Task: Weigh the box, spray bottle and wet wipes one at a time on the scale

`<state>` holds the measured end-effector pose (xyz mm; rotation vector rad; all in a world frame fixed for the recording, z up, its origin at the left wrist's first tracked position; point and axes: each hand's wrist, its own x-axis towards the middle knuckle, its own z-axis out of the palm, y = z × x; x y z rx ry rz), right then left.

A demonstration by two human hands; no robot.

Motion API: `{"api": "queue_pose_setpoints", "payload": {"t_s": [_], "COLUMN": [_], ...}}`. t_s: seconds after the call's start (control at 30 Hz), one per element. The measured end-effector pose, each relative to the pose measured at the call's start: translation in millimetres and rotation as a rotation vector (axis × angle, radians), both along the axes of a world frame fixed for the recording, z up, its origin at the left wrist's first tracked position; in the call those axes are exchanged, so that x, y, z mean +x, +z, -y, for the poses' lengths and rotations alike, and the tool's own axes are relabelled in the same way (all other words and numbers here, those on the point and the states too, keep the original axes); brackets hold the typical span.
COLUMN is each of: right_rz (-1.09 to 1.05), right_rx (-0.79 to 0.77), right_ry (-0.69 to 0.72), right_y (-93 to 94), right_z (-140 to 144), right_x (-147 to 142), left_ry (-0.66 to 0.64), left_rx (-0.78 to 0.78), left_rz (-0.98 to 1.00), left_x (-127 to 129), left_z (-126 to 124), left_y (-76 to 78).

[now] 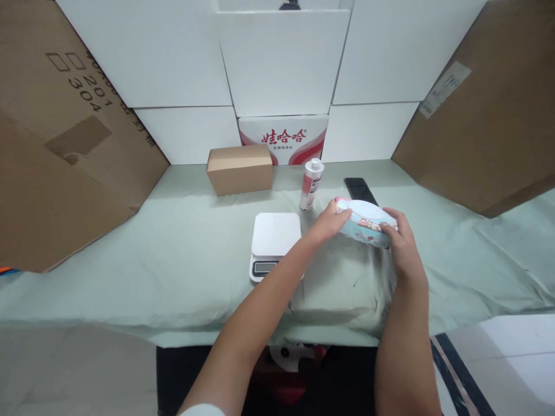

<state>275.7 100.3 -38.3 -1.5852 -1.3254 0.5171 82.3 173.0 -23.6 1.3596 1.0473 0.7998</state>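
Both my hands grip a light-blue and white printed tissue pack (365, 224) over the right part of the table. My left hand (333, 221) closes on its left end, and my right hand (401, 240) wraps round its right end. Just behind the pack lies a black phone (359, 189), partly covered by it. A white bottle with a red label (311, 184) stands upright a little beyond my left hand. Left of the pack sits a white kitchen scale (276, 235), its lower right part hidden by my left forearm.
A brown cardboard box (240, 170) rests at the back of the green-clothed table (195, 254). Behind it stands a white and red carton (284, 138) against white panels. Large cardboard sheets (82, 144) (489, 115) flank the left and right sides.
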Motion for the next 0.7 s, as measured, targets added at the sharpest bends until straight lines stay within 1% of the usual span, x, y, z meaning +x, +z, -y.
{"api": "queue_pose_setpoints", "payload": {"t_s": [0.1,0.17,0.2,0.27,0.33,0.37,0.4,0.43,0.47,0.53,0.57,0.63,0.7], "right_rz": [0.056,0.152,0.213,0.332,0.39,0.368,0.303,0.199,0.064,-0.233,-0.335,-0.405,-0.407], "right_rx": [-0.022,-0.052,-0.069,-0.084,-0.015,0.048,0.115,0.173,0.209,0.201,0.177,0.137,0.103], "right_ry": [0.026,0.043,0.03,-0.061,-0.155,-0.165,-0.139,-0.081,-0.007,0.128,0.141,0.108,0.074], "right_y": [-7.6,-7.4,-5.2,3.6,15.9,21.8,26.8,30.2,31.6,28.2,23.7,10.7,-4.8], "right_z": [-6.4,-8.3,-7.7,-3.8,-0.2,-0.4,-3.1,-8.7,-17.5,-43.8,-59.9,-92.7,-119.2], "right_x": [4.0,5.1,4.3,-1.9,-16.3,-27.0,-39.8,-54.3,-70.0,-102.2,-117.2,-142.2,-158.8], "left_ry": [-0.017,-0.006,0.017,0.114,0.359,0.494,0.613,0.705,0.749,0.765,0.747,0.686,0.626], "left_rx": [0.05,0.09,0.11,0.172,0.338,0.422,0.498,0.554,0.571,0.523,0.491,0.438,0.433], "left_rz": [-0.174,-0.232,-0.232,-0.188,-0.106,-0.083,-0.073,-0.073,-0.084,-0.107,-0.11,-0.077,-0.044], "left_x": [3.2,-7.4,-18.5,-53.9,-103.9,-131.8,-159.6,-185.8,-209.1,-242.9,-252.9,-260.7,-257.9], "left_z": [-0.7,5.6,9.9,17.2,17.5,13.9,8.1,0.7,-7.4,-22.6,-28.4,-35.2,-36.6], "left_y": [9.7,20.4,26.2,35.6,36.8,32.6,25.1,14.4,1.5,-26.8,-39.8,-59.1,-67.9]}}
